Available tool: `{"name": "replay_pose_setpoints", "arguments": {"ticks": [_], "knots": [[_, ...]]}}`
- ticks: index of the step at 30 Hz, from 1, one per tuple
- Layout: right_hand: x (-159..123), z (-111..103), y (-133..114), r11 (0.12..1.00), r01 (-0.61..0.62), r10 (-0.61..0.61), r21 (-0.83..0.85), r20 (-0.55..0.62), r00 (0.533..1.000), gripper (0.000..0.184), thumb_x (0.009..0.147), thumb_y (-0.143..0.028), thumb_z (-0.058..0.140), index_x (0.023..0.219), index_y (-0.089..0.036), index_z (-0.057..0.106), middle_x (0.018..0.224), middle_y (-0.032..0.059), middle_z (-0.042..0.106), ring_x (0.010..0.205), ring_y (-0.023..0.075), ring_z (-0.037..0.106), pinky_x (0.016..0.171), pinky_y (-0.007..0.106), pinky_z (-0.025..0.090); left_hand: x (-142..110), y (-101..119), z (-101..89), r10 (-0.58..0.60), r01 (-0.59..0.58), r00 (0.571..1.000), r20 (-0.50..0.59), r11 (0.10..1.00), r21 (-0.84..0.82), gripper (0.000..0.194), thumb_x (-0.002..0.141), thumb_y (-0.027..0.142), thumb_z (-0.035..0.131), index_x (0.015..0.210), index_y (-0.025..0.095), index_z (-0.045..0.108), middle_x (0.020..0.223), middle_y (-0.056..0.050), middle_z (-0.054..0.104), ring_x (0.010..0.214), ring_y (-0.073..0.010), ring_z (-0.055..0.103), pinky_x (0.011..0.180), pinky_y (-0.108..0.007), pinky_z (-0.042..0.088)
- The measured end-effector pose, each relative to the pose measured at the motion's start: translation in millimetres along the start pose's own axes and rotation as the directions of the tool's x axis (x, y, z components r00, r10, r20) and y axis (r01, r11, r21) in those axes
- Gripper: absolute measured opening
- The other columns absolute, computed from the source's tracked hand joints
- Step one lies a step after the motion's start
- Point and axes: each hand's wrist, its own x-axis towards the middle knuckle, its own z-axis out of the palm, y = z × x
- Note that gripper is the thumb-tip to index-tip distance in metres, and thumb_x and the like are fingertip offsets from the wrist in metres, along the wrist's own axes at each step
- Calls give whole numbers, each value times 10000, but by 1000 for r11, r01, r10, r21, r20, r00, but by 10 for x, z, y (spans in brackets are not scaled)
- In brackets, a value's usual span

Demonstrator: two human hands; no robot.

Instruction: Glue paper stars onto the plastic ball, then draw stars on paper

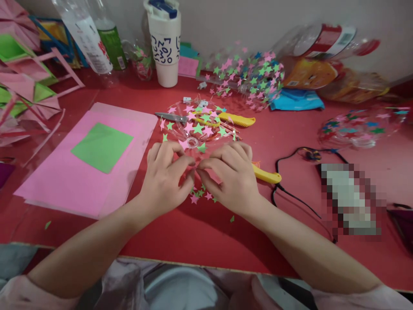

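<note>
My left hand (169,174) and my right hand (229,178) meet over the middle of the red table, thumbs and forefingers pinched almost tip to tip. What they pinch is too small to make out. Just beyond the fingers is a clear plastic piece (192,142) dotted with pink and green paper stars. Small paper stars (208,196) show below the hands. Grey blades (171,117) and a yellow handle (238,119) lie behind and partly under the clear piece. Another yellow handle (267,175) sticks out beside my right hand.
Pink paper sheets (58,176) with a green square (102,147) lie left. A white tumbler (165,51), plastic bottles (85,41) and star-covered clear plastic (254,79) line the wall. Right are a black cable (277,161) and a blurred-out flat object (350,198).
</note>
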Motion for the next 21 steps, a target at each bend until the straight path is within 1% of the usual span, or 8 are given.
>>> {"name": "replay_pose_setpoints", "arguments": {"ticks": [7,13,18,21], "knots": [[-8,11,-6,999,-53,53,-8,12,999,105,877,-230,560,776,-216,584,758,-3,553,753,158,463,755,330,307,13,24,-9,-17,17,1000,9,999,-37,85,775,147,600,842,197,616,915,-54,520,817,-196,485,779,-375,431],[-13,26,-3,998,-27,27,-51,-8,1000,105,886,-233,561,785,-213,584,762,2,576,757,161,466,733,330,296,31,24,-13,-25,26,1000,18,997,-78,53,804,149,565,811,176,609,896,-67,525,810,-199,486,779,-386,422],[-19,30,-6,997,-32,32,-70,2,999,112,902,-243,547,808,-219,603,771,3,585,777,166,475,728,338,282,33,5,-10,-19,21,999,30,997,-76,81,835,156,527,836,184,602,915,-66,537,824,-204,496,794,-404,420],[-18,34,-8,996,-31,30,-83,-7,1000,117,904,-235,545,804,-218,603,767,2,591,767,164,470,729,335,284,28,-1,-6,-6,8,1000,30,997,-76,100,846,135,507,835,182,595,913,-66,535,827,-201,496,796,-395,419]]}}
